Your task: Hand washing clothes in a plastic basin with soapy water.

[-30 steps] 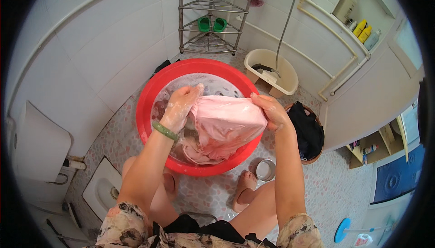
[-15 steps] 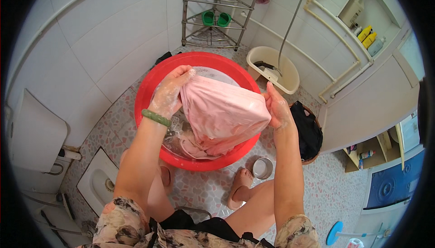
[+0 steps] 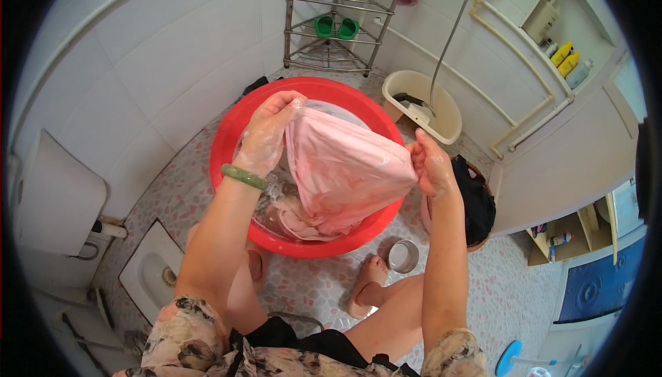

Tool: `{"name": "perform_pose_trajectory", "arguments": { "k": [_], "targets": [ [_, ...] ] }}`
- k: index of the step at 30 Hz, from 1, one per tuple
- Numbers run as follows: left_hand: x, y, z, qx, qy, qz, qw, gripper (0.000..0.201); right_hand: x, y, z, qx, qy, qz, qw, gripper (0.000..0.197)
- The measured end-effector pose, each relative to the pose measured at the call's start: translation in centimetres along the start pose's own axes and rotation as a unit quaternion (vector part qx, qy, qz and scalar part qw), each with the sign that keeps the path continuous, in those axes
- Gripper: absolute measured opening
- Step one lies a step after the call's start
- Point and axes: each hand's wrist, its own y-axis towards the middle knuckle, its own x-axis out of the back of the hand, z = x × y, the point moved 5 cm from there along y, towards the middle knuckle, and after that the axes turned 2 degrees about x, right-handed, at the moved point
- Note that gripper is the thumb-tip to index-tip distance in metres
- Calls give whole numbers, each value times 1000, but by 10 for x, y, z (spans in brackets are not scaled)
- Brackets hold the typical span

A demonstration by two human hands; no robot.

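Observation:
A wet pink garment is stretched between my two hands over a large red basin. My left hand, sudsy and with a green bangle at the wrist, is closed on its upper left corner. At the right corner, my right hand pinches the cloth edge, also with some suds on it. The garment's lower part hangs down into the basin, where foamy water and more soaked cloth show. What kind of garment it is I cannot make out.
A cream tub with a shower head stands beyond my right hand. Black cloth lies in a basket at the right. A small metal bowl sits by my foot. A squat toilet is at the left, a metal corner rack behind.
The cloth's top edge is drawn straighter and tauter between my hands, and my left hand is slightly higher. The whole view has shifted a little.

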Motion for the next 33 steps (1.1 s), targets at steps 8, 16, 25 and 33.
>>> {"name": "perform_pose_trajectory", "arguments": {
  "k": [8, 16, 25, 33],
  "targets": [
    [-5, -1, 4, 26, 59, 21, 998, 14, 1, -9, 11, 31, -104, -29, 994, 25],
    [-16, -6, 5, 34, 112, 52, 992, 14, -3, -8, 6, 53, -260, 35, 964, 15],
    [-14, -5, 22, 147, 31, 38, 988, 13, -9, -2, 12, 66, 22, 34, 997, 4],
    [-2, 4, 10, 21, 28, -33, 999, 9, -22, -5, 6, 22, -1, 82, 996, 5]
  ]
}}
